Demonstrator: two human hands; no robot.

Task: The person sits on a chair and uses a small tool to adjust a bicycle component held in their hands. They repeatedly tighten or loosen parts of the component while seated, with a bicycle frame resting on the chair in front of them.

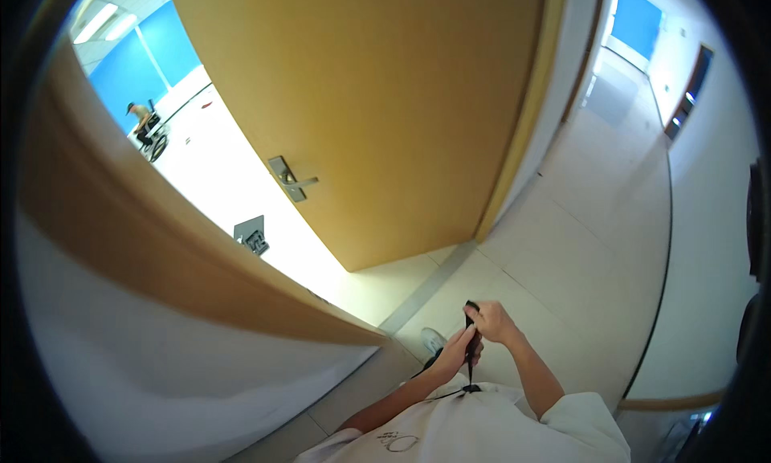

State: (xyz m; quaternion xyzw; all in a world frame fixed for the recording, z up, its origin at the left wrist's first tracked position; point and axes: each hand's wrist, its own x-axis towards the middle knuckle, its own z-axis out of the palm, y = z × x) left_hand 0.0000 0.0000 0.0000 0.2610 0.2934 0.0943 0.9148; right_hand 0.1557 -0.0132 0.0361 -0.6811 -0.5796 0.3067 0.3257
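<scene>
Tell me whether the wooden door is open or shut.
Open: the door stands apart from the left door frame, and bright floor shows between.

A wooden door [385, 118] standing open before me, its metal handle [289, 179], on my left a blue wall [171, 41], ceiling lights [96, 23], a distant person [143, 119] in a cap, a dark case-like object [252, 232], on my right a tiled floor [590, 246]

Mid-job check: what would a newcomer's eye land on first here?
The big tan door stands out most, open across the upper middle. Next comes the black strap in the left grip and right grip, low centre. Far off, upper left, a person shows near a blue wall.
</scene>
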